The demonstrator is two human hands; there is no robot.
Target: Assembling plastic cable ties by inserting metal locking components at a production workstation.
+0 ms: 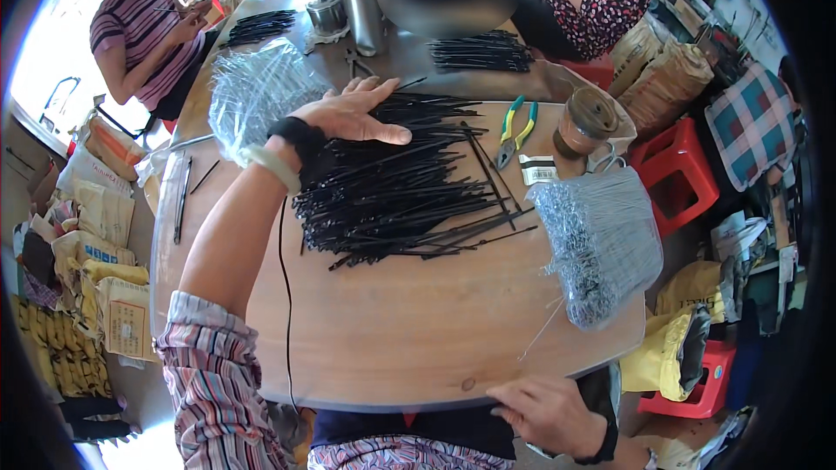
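Note:
My left hand (353, 113) lies palm down with fingers spread at the far left of a large pile of thin black strips (392, 187), touching it. At the table's front edge, my right hand (549, 413) has its fingers curled together; what they hold, if anything, cannot be made out. To the right of the pile rests a clear plastic bundle of thin silvery wires (596, 248). A similar clear bundle (266, 91) sits beyond my left forearm. Pliers with green and yellow handles (515, 132) lie beyond the pile's right end, near a small white-and-black block (538, 169).
A brown lidded jar (585, 122) stands by scissors (610, 157). Farther back are a steel flask (361, 4), a metal pot (326, 16) and more black bundles (479, 52). Two people sit across the table. Red stools (675, 174) and sacks flank it. A black cord (286, 296) crosses the near left.

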